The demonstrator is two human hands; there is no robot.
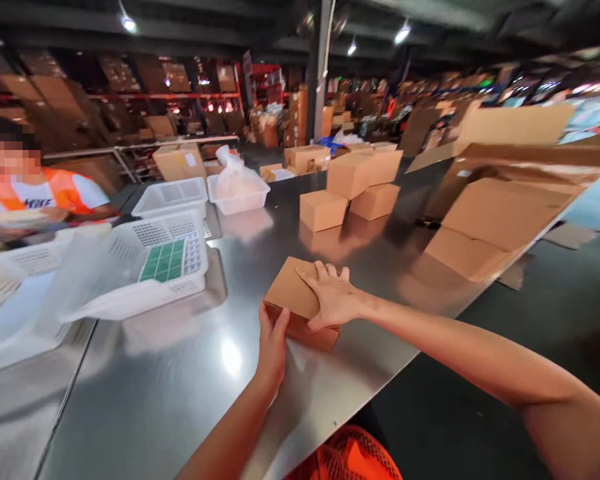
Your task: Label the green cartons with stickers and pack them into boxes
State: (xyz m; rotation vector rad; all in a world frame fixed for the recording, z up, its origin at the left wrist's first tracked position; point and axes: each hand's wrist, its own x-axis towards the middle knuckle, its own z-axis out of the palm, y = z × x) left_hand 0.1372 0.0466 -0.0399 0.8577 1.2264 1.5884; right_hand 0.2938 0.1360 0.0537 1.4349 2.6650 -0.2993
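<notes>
A small closed cardboard box (291, 283) rests on the metal table in front of me. My left hand (273, 347) grips its near left corner, the thumb on the front face and the other fingers mostly hidden along the side. Across the top and right side lies my right hand (335, 293), its fingers spread and curled over the far edge, holding the box. Beyond it stand similar closed boxes, one nearer box (323, 210) beside a small stack (350, 175).
White plastic baskets (195, 287) stand on the left, one with green gridded packs (163, 261). A tray holds a plastic bag (236, 179). A large open carton (505, 220) lies at right. A person in an orange vest (63, 190) is at far left. An orange basket (357, 457) sits below the table edge.
</notes>
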